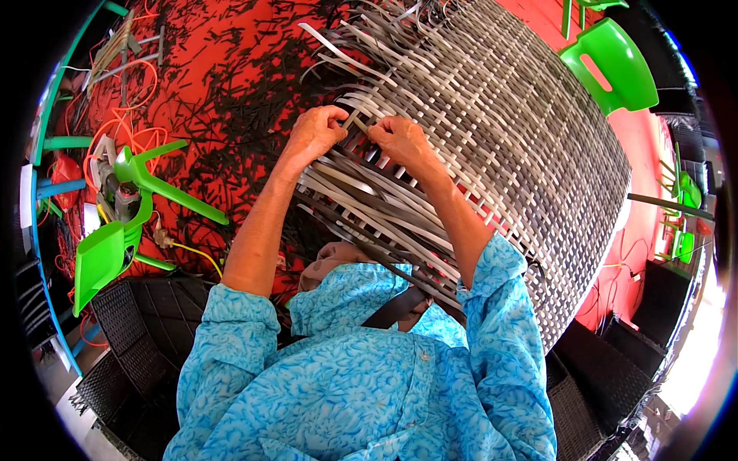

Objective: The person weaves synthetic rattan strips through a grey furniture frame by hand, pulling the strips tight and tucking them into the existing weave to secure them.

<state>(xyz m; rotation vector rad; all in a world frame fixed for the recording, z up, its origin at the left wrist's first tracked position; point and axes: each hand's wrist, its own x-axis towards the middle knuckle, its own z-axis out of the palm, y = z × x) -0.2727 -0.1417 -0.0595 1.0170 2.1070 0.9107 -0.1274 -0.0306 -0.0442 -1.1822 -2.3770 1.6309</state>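
A large woven panel [523, 131] of grey and silver flat strips fills the middle and right. Its left edge ends in loose strips [361, 192] that fan out toward me. My left hand [317, 131] pinches a pale strip at that unfinished edge. My right hand [400, 140] sits just beside it, fingers curled on a strip in the weave. The two hands are a few centimetres apart. My turquoise patterned sleeves [492, 307] come up from the lower edge.
The red floor [223, 69] is littered with short dark strip cuttings. A green plastic chair [127, 223] lies tipped at left, another green chair [611, 65] stands top right. Orange cords [138, 84] and dark woven furniture [154, 323] lie at lower left and lower right.
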